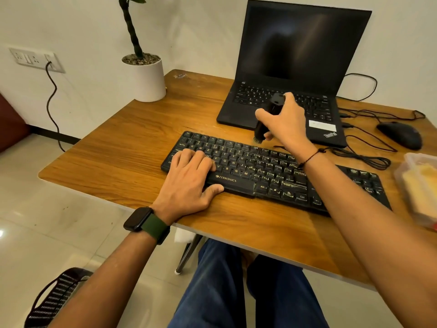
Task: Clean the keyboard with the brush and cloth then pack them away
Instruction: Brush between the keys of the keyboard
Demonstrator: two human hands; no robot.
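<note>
— Gripping the brush (266, 119) in my right hand (287, 124), fingers and thumb curled round its black body, bristles pointing down at the far edge of the keyboard (272, 171). Whether the bristles touch the top row or hang just above it, I cannot tell.

— And your left hand (189, 181)?

— Flat on the keyboard's left end, fingers straight and lying close together over the letter keys, thumb along the near edge by the space bar. It holds nothing; it only presses down.

— Where does the keyboard sit?

— Slantwise on the table (118, 147), its left end farther from me than its right. My right forearm crosses above its middle.

— What lies behind it?

— A laptop (295, 67), lid up, screen dark, just beyond the keyboard; my right hand is in front of its palm rest. To the right of that, a mouse (399, 134) with cables (364, 157) looping between it and the keyboard.

— Do you see the cloth?

— At the table's right edge stands a clear box (411, 162) with something yellow inside; I cannot say if that is the cloth.

— Anything else?

— A plant pot (146, 79) at the table's far left corner, and a watch (139, 221) on my left wrist.
</note>
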